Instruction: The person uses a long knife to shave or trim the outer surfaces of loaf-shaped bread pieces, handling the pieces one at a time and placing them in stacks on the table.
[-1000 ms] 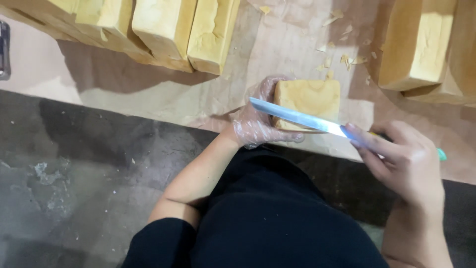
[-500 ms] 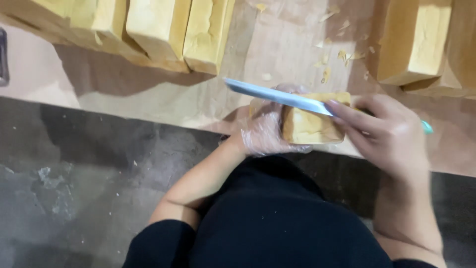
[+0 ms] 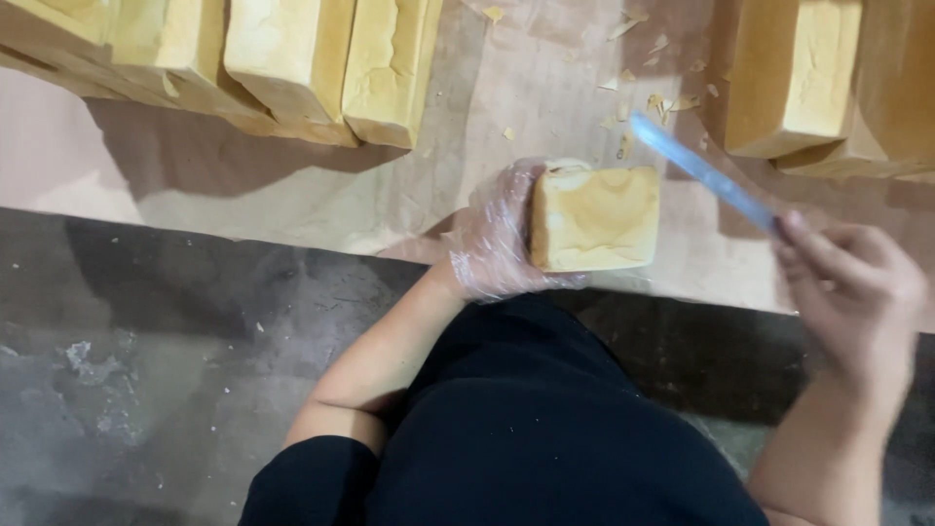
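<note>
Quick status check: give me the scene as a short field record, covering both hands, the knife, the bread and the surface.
left hand: in a clear plastic glove, gripping the bread block at its left side
right hand: bare, holding the knife
knife: blade raised to the right of the block, not touching it
other loaves: lined up at the far edge, more at top right
surface: paper sheet with scattered crumbs

The person wears a black top with short sleeves that end above the elbow, leaving both forearms bare. The left hand [image 3: 497, 239] is covered by a thin, clear, crinkled plastic glove that reaches to the wrist. The right hand [image 3: 857, 292] is bare, with no glove, ring or watch showing.
</note>
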